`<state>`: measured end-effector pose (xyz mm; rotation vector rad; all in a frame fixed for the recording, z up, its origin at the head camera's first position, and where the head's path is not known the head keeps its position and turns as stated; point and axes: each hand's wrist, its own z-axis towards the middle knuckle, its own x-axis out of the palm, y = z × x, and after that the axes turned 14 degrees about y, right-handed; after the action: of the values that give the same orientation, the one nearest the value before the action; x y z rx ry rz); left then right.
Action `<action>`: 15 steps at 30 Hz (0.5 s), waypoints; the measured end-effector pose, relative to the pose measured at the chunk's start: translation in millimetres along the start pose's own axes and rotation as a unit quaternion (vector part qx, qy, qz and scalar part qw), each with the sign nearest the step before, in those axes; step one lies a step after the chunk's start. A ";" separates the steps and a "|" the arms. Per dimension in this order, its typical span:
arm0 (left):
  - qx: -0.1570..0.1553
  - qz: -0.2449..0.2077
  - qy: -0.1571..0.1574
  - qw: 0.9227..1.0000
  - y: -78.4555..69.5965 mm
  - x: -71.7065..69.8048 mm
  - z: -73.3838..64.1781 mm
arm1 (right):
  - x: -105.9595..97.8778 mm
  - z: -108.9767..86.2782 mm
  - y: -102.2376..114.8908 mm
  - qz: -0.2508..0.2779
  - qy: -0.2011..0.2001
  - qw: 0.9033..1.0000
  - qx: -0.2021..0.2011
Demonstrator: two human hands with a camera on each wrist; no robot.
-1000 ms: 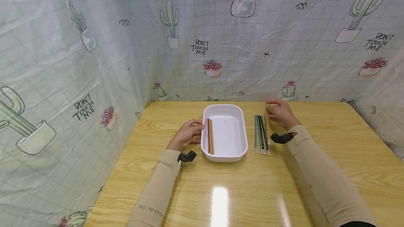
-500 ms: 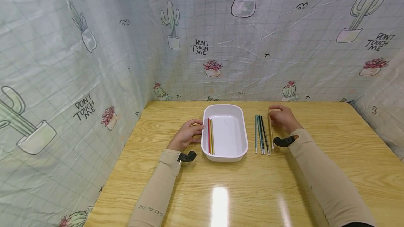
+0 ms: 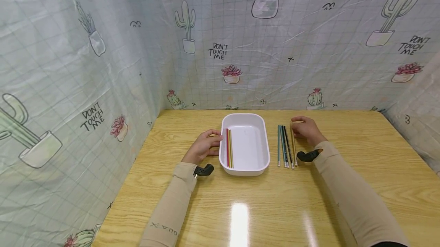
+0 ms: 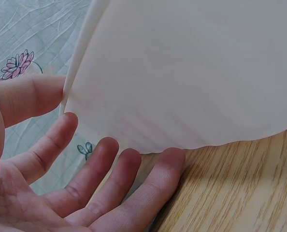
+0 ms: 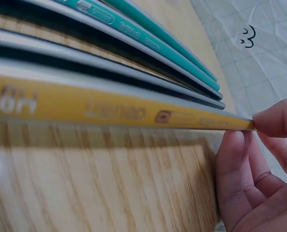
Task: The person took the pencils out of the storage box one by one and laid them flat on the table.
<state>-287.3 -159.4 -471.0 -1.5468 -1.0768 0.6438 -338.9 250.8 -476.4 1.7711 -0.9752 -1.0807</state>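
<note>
My right hand [image 3: 306, 130] pinches the far end of a yellow pencil [image 3: 294, 147] between thumb and fingers. In the right wrist view this pencil [image 5: 124, 110] lies along the near side of dark pencils [image 5: 109, 77] and teal ones [image 5: 148, 41]. My left hand [image 3: 203, 146] touches the left side of a white tray [image 3: 245, 172], fingers loosely extended. In the left wrist view its fingertips rest against the tray's outer wall [image 4: 192, 72], with the thumb at the rim. Inside the tray, along its left wall, lie a red pencil [image 3: 227, 147] and yellow pencils [image 3: 231, 149].
Several teal and black pencils [image 3: 284, 146] lie side by side on the wooden table [image 3: 261, 205], right of the tray, eraser ends toward me. A printed cactus curtain [image 3: 240, 41] hangs behind the table's far edge and along its left side.
The yellow pencil in my right hand moved right and toward me, away from the dark pencils, then slightly back left beside them. My left hand and the tray stay put.
</note>
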 end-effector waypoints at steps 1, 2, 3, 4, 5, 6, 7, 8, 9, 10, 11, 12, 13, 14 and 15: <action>0.001 0.000 0.000 1.000 0.4 -0.2 0.2 | 0.5 0.0 0.2 -0.001 0.000 1.000 0.001; 0.001 -0.002 0.000 1.000 0.8 -0.4 0.4 | 0.8 0.2 0.2 -0.003 -0.001 1.000 0.001; 0.002 -0.003 0.000 1.000 1.2 -0.7 0.8 | 1.4 0.6 0.3 -0.004 -0.001 1.000 0.002; 0.002 -0.004 0.000 1.000 1.2 -0.6 0.8 | 1.8 0.5 0.5 -0.005 -0.001 1.000 0.002; 0.003 -0.005 0.000 1.000 1.2 -0.6 1.0 | 2.3 0.5 0.8 -0.007 -0.002 1.000 0.003; 0.002 -0.007 -0.001 1.000 1.1 -0.5 1.1 | 2.8 0.5 1.1 -0.008 -0.003 1.000 0.005; 0.002 -0.009 -0.001 1.000 1.1 -0.5 1.2 | 3.5 0.4 1.5 -0.009 -0.004 1.000 0.006; 0.002 -0.010 -0.001 1.000 1.1 -0.5 1.3 | 4.0 0.6 1.6 -0.009 -0.006 1.000 0.008; 0.002 -0.010 -0.002 1.000 1.0 -0.4 1.4 | 4.7 0.9 1.8 -0.010 -0.008 1.000 0.010; 0.001 -0.009 -0.002 1.000 0.8 -0.4 1.5 | 5.6 1.1 2.1 -0.010 -0.012 1.000 0.012; 0.000 -0.009 -0.003 1.000 0.9 -0.7 1.8 | 6.3 1.5 2.2 -0.011 -0.016 1.000 0.014; 0.000 -0.009 -0.004 1.000 0.8 -0.7 1.8 | 6.8 1.9 2.1 -0.012 -0.019 1.000 0.015; 0.000 -0.009 -0.004 1.000 0.7 -0.8 1.8 | 7.6 2.2 2.3 -0.013 -0.021 1.000 0.017; 0.000 -0.007 -0.003 1.000 0.5 -0.7 1.5 | 8.2 2.4 2.4 -0.013 -0.025 0.999 0.018; 0.000 -0.006 -0.002 1.000 0.2 -0.6 1.2 | 8.7 2.4 2.7 -0.015 -0.027 0.999 0.019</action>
<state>-288.5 -159.4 -471.6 -1.5394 -1.0882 0.6394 -338.7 241.4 -477.1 1.8016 -1.0106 -1.1399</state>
